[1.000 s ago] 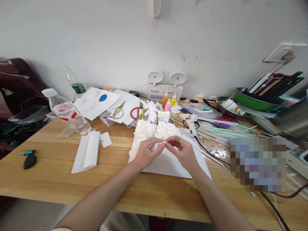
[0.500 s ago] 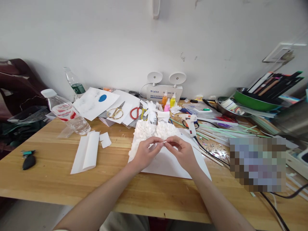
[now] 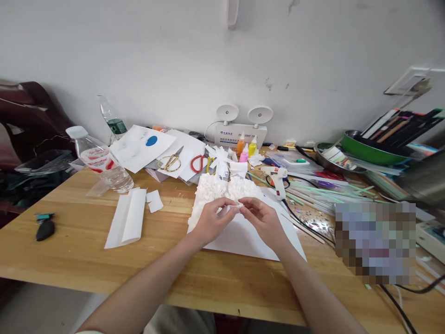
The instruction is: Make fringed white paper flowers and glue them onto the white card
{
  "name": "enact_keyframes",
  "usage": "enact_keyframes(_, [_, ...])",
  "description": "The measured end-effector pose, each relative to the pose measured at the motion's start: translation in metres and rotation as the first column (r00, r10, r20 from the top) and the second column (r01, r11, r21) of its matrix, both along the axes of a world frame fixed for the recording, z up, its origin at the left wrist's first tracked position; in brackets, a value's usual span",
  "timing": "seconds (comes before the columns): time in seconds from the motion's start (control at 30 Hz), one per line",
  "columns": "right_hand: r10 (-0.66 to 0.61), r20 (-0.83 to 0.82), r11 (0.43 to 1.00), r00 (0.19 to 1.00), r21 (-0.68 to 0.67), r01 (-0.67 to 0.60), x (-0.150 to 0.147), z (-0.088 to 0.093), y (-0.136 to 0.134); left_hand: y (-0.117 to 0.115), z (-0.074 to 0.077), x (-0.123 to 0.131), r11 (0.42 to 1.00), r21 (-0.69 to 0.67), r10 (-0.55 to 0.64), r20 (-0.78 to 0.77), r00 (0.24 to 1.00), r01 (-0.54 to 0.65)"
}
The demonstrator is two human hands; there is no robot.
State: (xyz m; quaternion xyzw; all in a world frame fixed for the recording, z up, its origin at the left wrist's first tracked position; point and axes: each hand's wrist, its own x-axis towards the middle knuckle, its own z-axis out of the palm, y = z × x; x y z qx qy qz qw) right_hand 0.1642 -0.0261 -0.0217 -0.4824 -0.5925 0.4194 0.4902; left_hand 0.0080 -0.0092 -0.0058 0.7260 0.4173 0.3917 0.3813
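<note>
My left hand (image 3: 213, 219) and my right hand (image 3: 262, 219) meet fingertip to fingertip, both pinching a small piece of white paper (image 3: 238, 205). Its exact shape is mostly hidden by the fingers. Beneath them lies a white sheet (image 3: 243, 243) on the wooden table. Crumpled white paper tufts (image 3: 210, 187) cover the sheet's left side and far edge. Just beyond the tufts are a pile of white paper strips (image 3: 221, 160) and a small curled piece of paper (image 3: 238, 169).
A white glue gun (image 3: 278, 181) stands right of the sheet, its cord trailing right. Scissors with gold handles (image 3: 170, 162), red-handled scissors (image 3: 199, 163) and small paint bottles (image 3: 240, 145) lie behind. At left are a water bottle (image 3: 104, 160), folded paper (image 3: 127, 218) and a black key fob (image 3: 45, 229).
The view has shifted slightly, so the scene sits a little further right. My hands stay together over the sheet, with slightly more of the white piece showing between the fingertips.
</note>
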Motion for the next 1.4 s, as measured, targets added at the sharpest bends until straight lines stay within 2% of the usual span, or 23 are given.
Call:
enact_keyframes(0.5, [0.018, -0.063, 0.999, 0.998, -0.028, -0.02, 0.001, 0.001, -0.001, 0.001, 0.0, -0.001, 0.999, 0.017, 0.028, 0.025, 0.999, -0.028])
enact_keyframes(0.9, [0.028, -0.036, 0.999, 0.999, -0.019, -0.028, 0.002, 0.003, -0.001, 0.0, 0.004, -0.002, 1.0, 0.013, 0.003, 0.003, 1.0, -0.003])
enact_keyframes(1.07, [0.101, -0.06, 0.995, 0.993, -0.009, -0.102, 0.0, 0.007, -0.004, 0.001, 0.003, -0.002, 0.999, 0.017, 0.037, 0.006, 0.999, -0.037])
enact_keyframes(1.2, [0.146, -0.058, 0.989, 0.988, -0.003, -0.147, -0.002, 0.01, -0.006, 0.001, 0.003, -0.002, 1.0, 0.013, 0.008, 0.012, 1.0, -0.008])
enact_keyframes(1.4, [0.083, -0.026, 0.996, 0.996, 0.011, -0.083, -0.001, 0.007, -0.006, 0.0, 0.001, 0.001, 0.999, 0.014, -0.04, 0.038, 0.998, 0.04])
